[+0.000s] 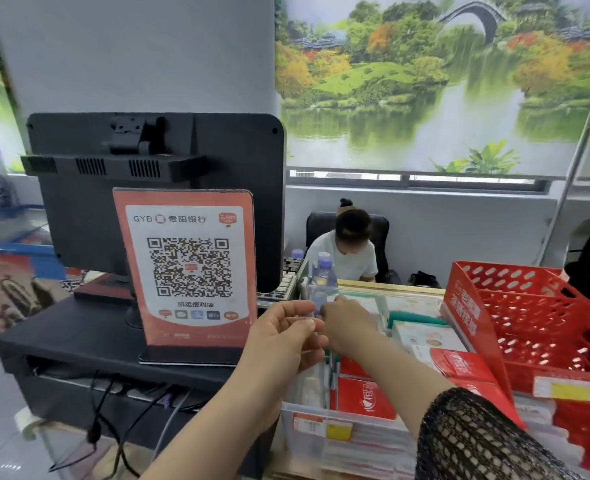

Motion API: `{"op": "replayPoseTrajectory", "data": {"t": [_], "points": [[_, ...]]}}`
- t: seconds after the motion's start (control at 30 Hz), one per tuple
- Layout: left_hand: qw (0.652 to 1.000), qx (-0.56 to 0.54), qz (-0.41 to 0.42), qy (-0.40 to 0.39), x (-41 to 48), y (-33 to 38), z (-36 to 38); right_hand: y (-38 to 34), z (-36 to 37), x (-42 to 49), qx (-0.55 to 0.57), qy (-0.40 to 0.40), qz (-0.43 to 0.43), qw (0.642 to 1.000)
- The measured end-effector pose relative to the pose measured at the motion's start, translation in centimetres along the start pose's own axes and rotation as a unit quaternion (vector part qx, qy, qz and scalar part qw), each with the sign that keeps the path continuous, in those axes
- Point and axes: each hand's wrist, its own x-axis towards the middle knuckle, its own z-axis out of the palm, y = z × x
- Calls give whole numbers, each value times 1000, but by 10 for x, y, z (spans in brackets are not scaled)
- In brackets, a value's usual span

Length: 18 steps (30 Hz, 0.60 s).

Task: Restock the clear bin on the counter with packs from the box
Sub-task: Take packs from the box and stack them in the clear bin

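A single wide-angle camera on the person's head faces forward and slightly down; it sits close over the counter (400, 285). The window blind (425, 81) stands well beyond.

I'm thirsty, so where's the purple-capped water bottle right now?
Head view, centre: the water bottle stands between the QR code sign on its left and the red basket on its right, in front of the seated person.

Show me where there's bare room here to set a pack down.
Bare: the top of the black stand, left of the QR sign, before the monitor base. Tiers of the red basket look bare too. Crowded: the clear bin, full of red packs, with left hand and right hand meeting above it.
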Motion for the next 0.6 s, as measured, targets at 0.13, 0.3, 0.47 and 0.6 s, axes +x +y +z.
{"op": "replayPoseTrajectory", "data": {"t": [0.13,0.3,0.47,0.6], "points": [[1000,-1,-13,-1,2,-3,3,-9,-13,-18,217,143,42,965],[1000,2,-18,-3,-4,-6,2,-24,-24,-48,330,197,50,922],[1000,7,-15,-15,-15,-7,-12,-39,-32,-93,402,235,58,883],[999,-2,-17,-38,-34,-17,-24,-55,-22,-138,409,279,46,867]]}}
